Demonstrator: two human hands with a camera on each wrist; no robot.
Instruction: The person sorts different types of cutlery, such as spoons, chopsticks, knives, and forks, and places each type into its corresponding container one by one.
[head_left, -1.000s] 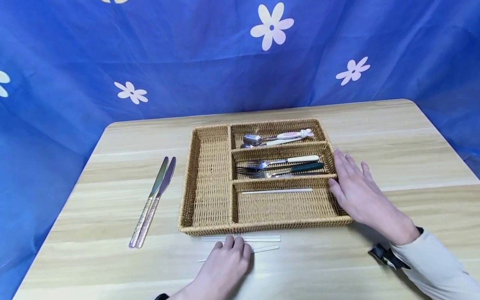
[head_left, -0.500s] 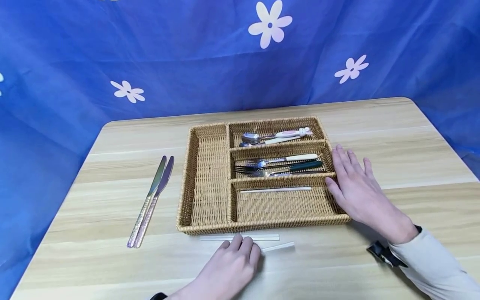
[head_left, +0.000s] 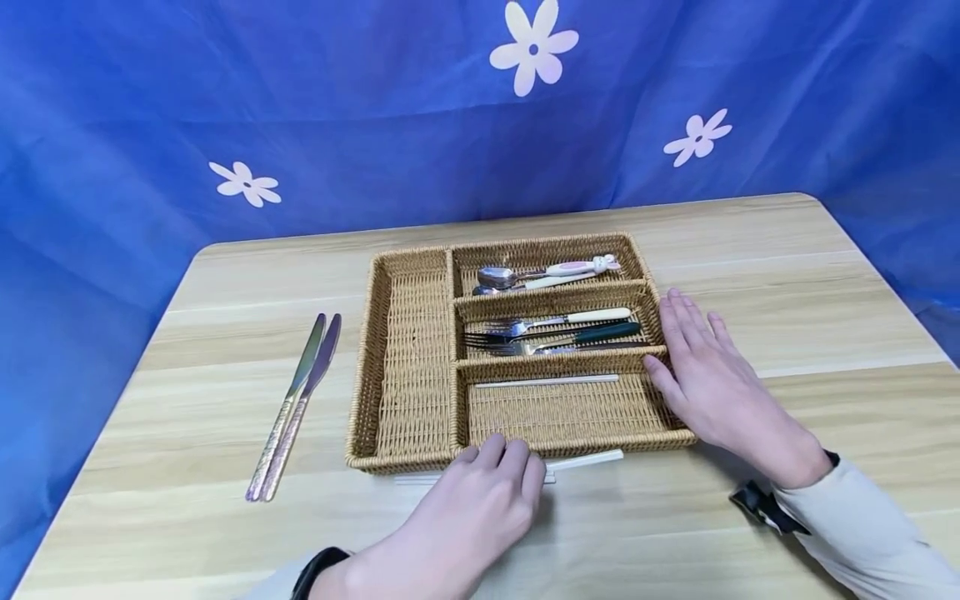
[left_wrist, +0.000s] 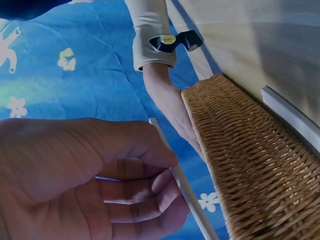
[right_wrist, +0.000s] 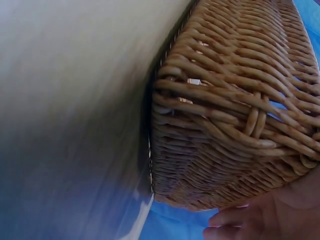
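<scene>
My left hand (head_left: 480, 508) pinches a white chopstick (head_left: 588, 460) between thumb and fingers, just in front of the basket's near wall. The left wrist view shows this chopstick (left_wrist: 190, 192) held at the thumb tip, close beside the wicker side. Below the hand, more white chopsticks (head_left: 412, 480) lie on the table along the basket, partly covered by the fingers. My right hand (head_left: 712, 383) rests with straight fingers against the right side of the woven cutlery basket (head_left: 416, 367), its thumb at the rim. One white chopstick (head_left: 546, 381) lies in the basket's front right compartment.
Several forks (head_left: 566, 335) lie in the middle right compartment, spoons (head_left: 547, 270) in the back one. Two table knives (head_left: 296, 404) lie side by side on the wooden table (head_left: 165, 400), left of the basket. A blue flowered cloth (head_left: 360, 117) hangs behind.
My left hand has lifted the chopstick from the table and moved it forward and right, toward the basket's front wall. My right hand stays at the basket's side.
</scene>
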